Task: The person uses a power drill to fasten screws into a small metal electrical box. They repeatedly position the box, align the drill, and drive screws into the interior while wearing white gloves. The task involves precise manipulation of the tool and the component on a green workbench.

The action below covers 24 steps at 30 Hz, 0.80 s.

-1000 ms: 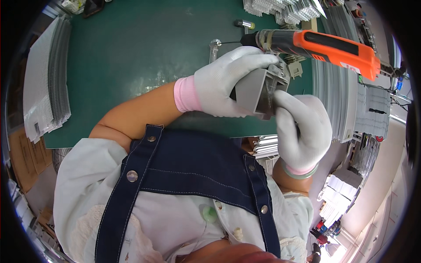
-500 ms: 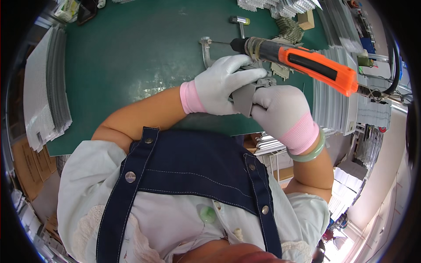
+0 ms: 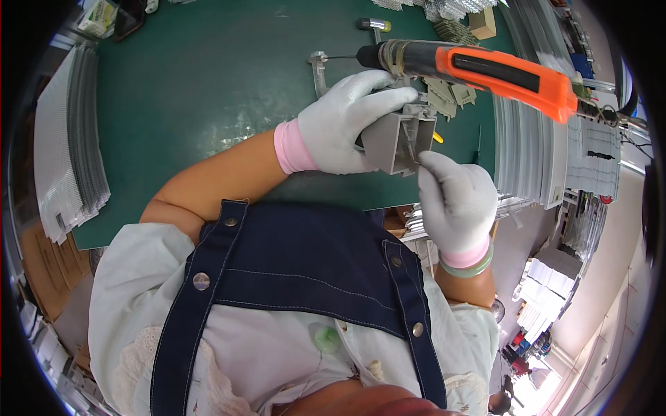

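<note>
My left hand (image 3: pixel 336 132), in a white glove with a pink cuff, is closed round a grey hollow metal profile (image 3: pixel 383 144). Its open end faces right and shows inner walls. My right hand (image 3: pixel 459 202), gloved alike, has thumb and forefinger pinched at the lower corner of that opening. Whatever sits between these fingertips is too small to make out. Just above both hands lies an orange and black electric screwdriver (image 3: pixel 506 75), its thin bit pointing left to a silver metal bracket (image 3: pixel 318 73). Part of the left fingers is hidden behind the profile.
A green work table (image 3: pixel 201 90) spreads beneath. Silver sheet stacks stand at the left edge (image 3: pixel 66 139) and right edge (image 3: pixel 524 145). A small hammer (image 3: pixel 374 26), flat grey-green pieces (image 3: pixel 444 97), a wooden block (image 3: pixel 482 24) and a yellow-handled tool (image 3: pixel 437 137) lie beyond my hands.
My right hand has drawn back from the profile's side toward me and to the right, uncovering its open end. The profile has turned a little, still held in my left hand.
</note>
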{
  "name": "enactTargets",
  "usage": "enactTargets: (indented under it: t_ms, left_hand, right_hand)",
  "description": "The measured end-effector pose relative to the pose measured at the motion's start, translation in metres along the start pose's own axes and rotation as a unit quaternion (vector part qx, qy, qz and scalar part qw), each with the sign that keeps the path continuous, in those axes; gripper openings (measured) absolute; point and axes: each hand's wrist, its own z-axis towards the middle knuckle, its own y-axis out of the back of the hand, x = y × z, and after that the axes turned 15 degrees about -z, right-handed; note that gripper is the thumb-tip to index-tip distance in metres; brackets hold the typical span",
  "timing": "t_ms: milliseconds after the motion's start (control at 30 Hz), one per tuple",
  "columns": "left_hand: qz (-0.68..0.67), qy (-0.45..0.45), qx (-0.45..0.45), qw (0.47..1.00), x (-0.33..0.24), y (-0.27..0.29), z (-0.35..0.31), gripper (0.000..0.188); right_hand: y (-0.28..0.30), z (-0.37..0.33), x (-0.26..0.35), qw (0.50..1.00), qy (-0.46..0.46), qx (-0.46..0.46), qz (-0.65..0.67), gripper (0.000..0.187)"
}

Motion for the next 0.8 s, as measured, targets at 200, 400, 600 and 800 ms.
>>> enactTargets:
  t_ms: [200, 400, 600, 800]
  left_hand:
    - [-0.018, -0.001, 0.012, 1.000, 0.002, 0.001, 0.001, 0.094]
    - [-0.012, -0.019, -0.002, 1.000, 0.001, 0.000, 0.002, 0.094]
    - [-0.015, -0.021, 0.002, 1.000, 0.001, 0.001, 0.004, 0.093]
    - [0.012, -0.022, 0.011, 1.000, -0.001, 0.005, 0.004, 0.092]
  right_hand:
    - [0.008, 0.003, 0.004, 0.991, 0.068, 0.033, -0.110, 0.032]
    - [-0.003, 0.000, 0.002, 0.999, 0.022, -0.024, -0.008, 0.035]
    - [0.004, 0.001, 0.005, 0.994, 0.034, 0.010, -0.107, 0.027]
    - [0.014, 0.018, -0.008, 0.992, 0.088, 0.046, -0.079, 0.022]
